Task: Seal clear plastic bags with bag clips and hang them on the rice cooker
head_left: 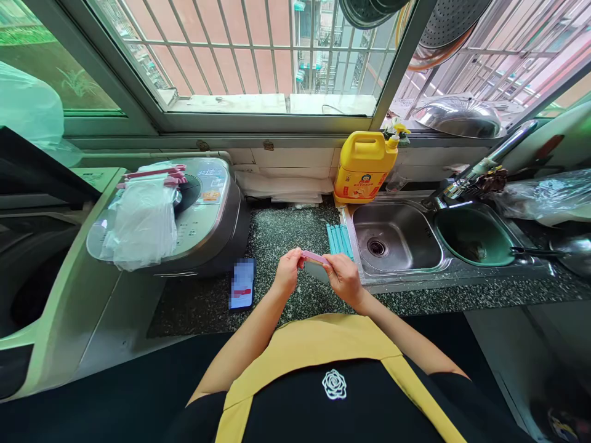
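Over the dark speckled counter, my left hand (290, 269) and my right hand (342, 277) pinch the two ends of a pink-edged clear plastic bag (314, 256). Its pink top strip is stretched between my fingers, and a pale see-through part hangs below, partly covered by my right hand. Just beyond my right hand, several turquoise strips (339, 239) lie side by side against the sink's edge. To the left, a pile of clear plastic bags (144, 218) with pink top strips rests on the lid of a rice cooker (221, 227).
A phone (242, 283) lies on the counter left of my hands. A yellow jug (366, 166) stands behind the steel sink (397, 237), with a green basin (475, 237) in the right bowl under the faucet (484, 163). A washing machine (87, 301) borders the counter's left end.
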The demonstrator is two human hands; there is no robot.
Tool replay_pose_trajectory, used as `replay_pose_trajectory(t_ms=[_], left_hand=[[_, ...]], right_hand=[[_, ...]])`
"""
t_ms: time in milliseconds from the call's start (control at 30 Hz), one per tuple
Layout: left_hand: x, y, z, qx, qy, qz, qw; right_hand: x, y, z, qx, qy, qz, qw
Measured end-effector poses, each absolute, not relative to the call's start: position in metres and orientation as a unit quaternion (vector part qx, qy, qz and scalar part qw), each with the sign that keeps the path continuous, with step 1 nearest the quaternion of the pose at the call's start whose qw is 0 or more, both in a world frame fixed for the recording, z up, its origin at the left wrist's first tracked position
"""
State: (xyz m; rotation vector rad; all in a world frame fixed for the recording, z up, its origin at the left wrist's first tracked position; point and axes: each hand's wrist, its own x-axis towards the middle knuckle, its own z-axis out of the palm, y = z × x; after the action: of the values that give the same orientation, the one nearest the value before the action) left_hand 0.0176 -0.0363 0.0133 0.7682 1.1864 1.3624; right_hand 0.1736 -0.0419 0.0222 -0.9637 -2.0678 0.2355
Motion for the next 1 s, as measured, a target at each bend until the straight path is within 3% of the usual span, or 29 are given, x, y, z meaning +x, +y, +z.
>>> replay_pose_trajectory(t_ms=[133,300,467,633,767,867,1000], left_hand=[[0.015,-0.04,0.012,0.405,0.494,0.582,0.504],[0.02,-0.045,0.013,0.442,0.479,0.492,0.578],[0.019,-0.05,0.012,0.419,0.507,0.509,0.554],[-0.013,-0.049,0.014,0.413,0.601,0.563,0.391],[-0.035,-0.037,0.018,0.5,0.7,0.461,0.218],[-0.024,-0.031,0.018,0.551,0.678,0.389,0.292],[0.006,-0.032,0.016,0.491,0.561,0.444,0.497]], right_hand=[[0.172,-0.041,0.02,-0.398,-0.804,0.127,0.423],[0.171,-0.04,0.018,-0.436,-0.765,0.19,0.433],[0.171,-0.039,0.017,-0.486,-0.699,0.286,0.44],[0.178,-0.038,0.013,-0.518,-0.656,0.316,0.448],[0.18,-0.038,0.011,-0.507,-0.664,0.291,0.465],[0.176,-0.039,0.008,-0.485,-0.683,0.275,0.472],[0.173,-0.041,0.002,-0.457,-0.71,0.258,0.469]])
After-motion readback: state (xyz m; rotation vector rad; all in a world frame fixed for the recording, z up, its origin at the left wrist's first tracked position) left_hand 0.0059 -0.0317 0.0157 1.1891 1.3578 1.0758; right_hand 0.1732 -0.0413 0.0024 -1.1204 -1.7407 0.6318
